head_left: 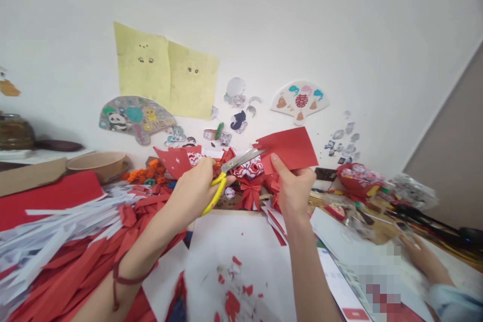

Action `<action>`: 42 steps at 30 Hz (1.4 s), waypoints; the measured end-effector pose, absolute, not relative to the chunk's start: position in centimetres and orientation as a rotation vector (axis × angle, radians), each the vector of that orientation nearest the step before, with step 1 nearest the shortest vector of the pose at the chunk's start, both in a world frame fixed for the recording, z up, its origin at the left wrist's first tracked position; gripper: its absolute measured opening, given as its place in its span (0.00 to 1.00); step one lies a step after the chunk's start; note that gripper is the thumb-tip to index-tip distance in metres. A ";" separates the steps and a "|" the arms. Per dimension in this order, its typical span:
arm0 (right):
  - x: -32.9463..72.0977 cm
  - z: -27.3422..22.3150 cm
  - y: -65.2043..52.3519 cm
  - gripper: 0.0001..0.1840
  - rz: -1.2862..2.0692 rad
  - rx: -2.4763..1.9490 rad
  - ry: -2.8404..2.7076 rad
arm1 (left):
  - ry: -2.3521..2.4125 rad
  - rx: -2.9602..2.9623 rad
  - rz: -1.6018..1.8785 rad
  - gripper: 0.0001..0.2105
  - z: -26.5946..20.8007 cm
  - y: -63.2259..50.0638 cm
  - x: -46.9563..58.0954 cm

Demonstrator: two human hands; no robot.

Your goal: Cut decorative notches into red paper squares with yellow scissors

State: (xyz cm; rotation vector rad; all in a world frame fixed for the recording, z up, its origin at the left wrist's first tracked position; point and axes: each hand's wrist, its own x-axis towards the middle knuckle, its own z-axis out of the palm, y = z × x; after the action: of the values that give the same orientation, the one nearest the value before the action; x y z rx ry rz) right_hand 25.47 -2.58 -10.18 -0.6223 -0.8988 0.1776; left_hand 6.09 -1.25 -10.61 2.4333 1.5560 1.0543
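My left hand (pixel 198 181) is closed on a pair of yellow-handled scissors (pixel 215 196), whose metal blades reach the left edge of a sheet of red paper (pixel 292 148). That paper is pinched in my right hand (pixel 296 186), the thumb lying on its face. Several small cuts show along its upper left edge. Behind the scissors stand paper flowers (pixel 251 166) in red and white, one with a red bow (pixel 250 195) under it. Below my hands, scraps of red paper (pixel 232 306) lie on a white sheet (pixel 211 241).
At the left spread many red paper strips (pixel 90 266) and white strips (pixel 53 236), near a round bowl (pixel 96 161). A phone (pixel 341 282) lies right of my right arm. Another person's hand (pixel 422 256) rests at the far right. A wrapped bouquet (pixel 360 178) stands by the wall.
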 end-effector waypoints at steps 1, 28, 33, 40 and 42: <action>26.0 -10.2 -2.5 0.19 0.171 -0.637 -0.898 | 1.544 2.428 1.026 0.16 -10.8 -0.9 6.0; 22.8 -11.2 -3.1 0.18 0.672 -0.713 -1.273 | 0.464 1.323 1.686 0.14 -11.2 -0.1 7.6; 23.4 -10.8 -3.1 0.20 0.687 -0.759 -1.267 | 0.484 1.327 1.689 0.15 -11.0 -0.2 7.3; 24.3 -10.4 -3.7 0.16 0.589 -0.809 -1.301 | 0.557 1.446 1.665 0.15 -11.2 -0.4 7.4; 24.1 -10.6 -3.5 0.16 0.568 -0.777 -1.271 | 0.553 1.418 1.667 0.15 -11.2 -0.5 7.5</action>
State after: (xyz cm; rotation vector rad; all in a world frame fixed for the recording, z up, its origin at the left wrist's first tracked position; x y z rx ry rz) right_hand 24.12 -3.55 -10.60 -0.7774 -1.2711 0.5684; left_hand 7.52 -0.47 -11.23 1.4175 0.5530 1.6675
